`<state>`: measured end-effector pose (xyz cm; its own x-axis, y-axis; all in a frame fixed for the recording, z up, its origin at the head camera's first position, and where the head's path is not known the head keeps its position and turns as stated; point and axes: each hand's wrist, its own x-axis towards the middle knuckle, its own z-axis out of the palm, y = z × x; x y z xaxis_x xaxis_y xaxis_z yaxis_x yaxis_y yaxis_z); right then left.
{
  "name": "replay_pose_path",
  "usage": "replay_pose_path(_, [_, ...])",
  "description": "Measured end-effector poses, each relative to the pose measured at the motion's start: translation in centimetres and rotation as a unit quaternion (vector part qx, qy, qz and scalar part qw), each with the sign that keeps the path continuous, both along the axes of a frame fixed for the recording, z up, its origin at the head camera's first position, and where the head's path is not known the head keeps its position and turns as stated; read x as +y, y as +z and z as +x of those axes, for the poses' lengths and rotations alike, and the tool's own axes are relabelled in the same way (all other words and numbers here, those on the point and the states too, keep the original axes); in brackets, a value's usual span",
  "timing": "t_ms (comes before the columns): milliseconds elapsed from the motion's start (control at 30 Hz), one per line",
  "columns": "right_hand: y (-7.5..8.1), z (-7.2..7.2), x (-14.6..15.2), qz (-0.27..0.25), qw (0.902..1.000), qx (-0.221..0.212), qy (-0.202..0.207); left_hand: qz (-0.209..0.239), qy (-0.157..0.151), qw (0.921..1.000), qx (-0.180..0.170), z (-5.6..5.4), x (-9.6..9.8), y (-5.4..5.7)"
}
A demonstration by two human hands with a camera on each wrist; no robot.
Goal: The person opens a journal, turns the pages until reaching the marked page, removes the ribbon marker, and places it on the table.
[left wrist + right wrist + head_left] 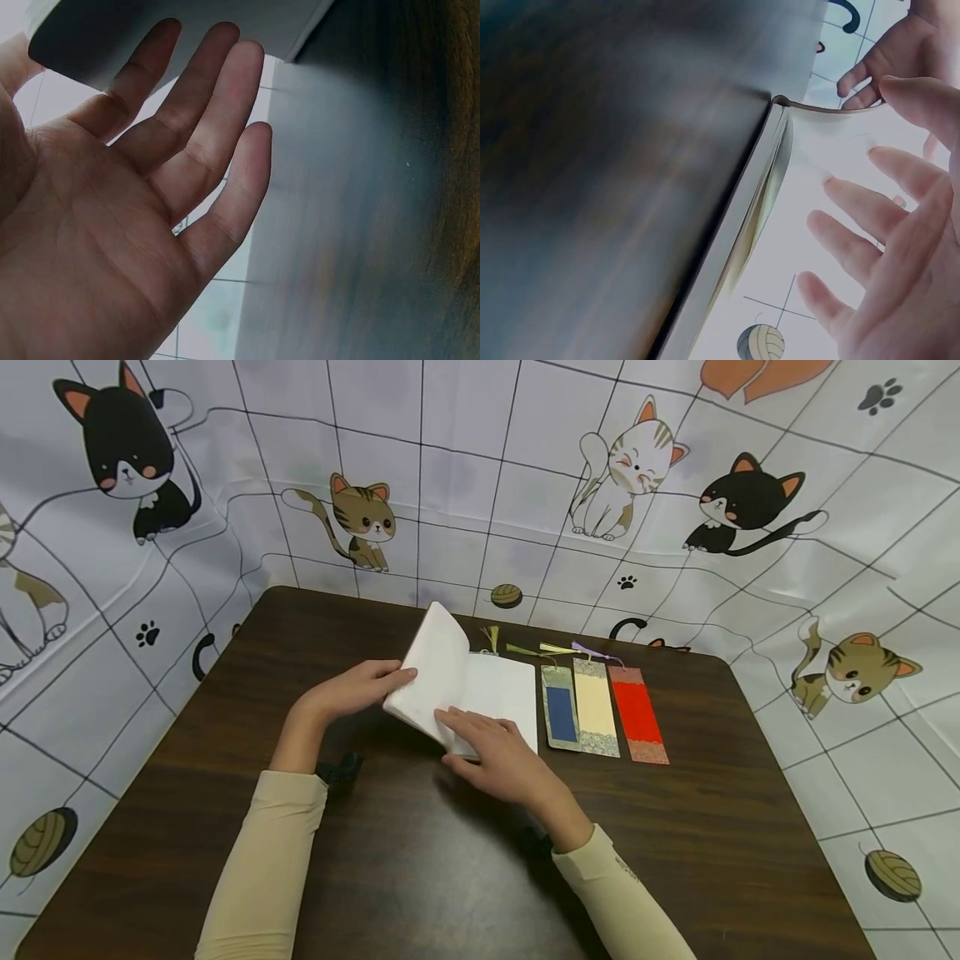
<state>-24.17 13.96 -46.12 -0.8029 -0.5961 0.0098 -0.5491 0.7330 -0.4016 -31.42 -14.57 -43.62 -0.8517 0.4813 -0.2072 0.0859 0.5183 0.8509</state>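
Observation:
An open notebook [501,693] with blank white pages lies on the table, its left side lifted and tilted. My left hand [348,687] holds that raised side at its outer edge, thumb on the page and fingers behind the dark cover [112,45]. The fingers of my right hand [506,760] are extended and rest on the pages near the lower fold. A yellowish tassel [491,637] sticks out past the notebook's top edge; whatever it hangs from is hidden. In the right wrist view, a pale yellowish sheet edge [754,225] shows between the pages.
Right of the notebook lie three tasselled bookmarks: a green and blue one [560,714], a cream one [595,702] and a red one [637,710]. The dark wooden table [420,877] meets a cat-patterned white curtain [450,485] at the back and sides.

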Motion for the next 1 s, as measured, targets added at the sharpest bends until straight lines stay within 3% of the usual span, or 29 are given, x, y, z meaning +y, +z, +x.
replay_pose_path(300, [1.2, 0.3, 0.1, -0.010, 0.9993, -0.034, 0.009, 0.012, -0.014, 0.9998, -0.001, -0.2, -0.6, -0.4])
replay_pose_path(433, [1.6, -0.1, 0.9, -0.002, 0.9991, -0.039, -0.017, 0.014, -0.018, 0.9997, 0.004, -0.2, -0.7, -0.5])
replay_pose_path(567, [1.7, -0.4, 2.1, 0.038, 0.9974, -0.036, -0.050, 0.009, -0.021, 0.9997, 0.008, -0.2, -0.7, -0.6])
replay_pose_path(800, [1.0, -0.8, 3.4, 0.080, 0.9923, -0.036, -0.088, 0.003, -0.030, 0.9993, 0.023, -0.1, -0.7, -0.8])
replay_pose_path(1000, [0.4, -1.3, 3.8, 0.089, 0.9908, -0.045, -0.092, 0.000, -0.025, 0.9992, 0.031, -0.2, -0.8, -0.6])
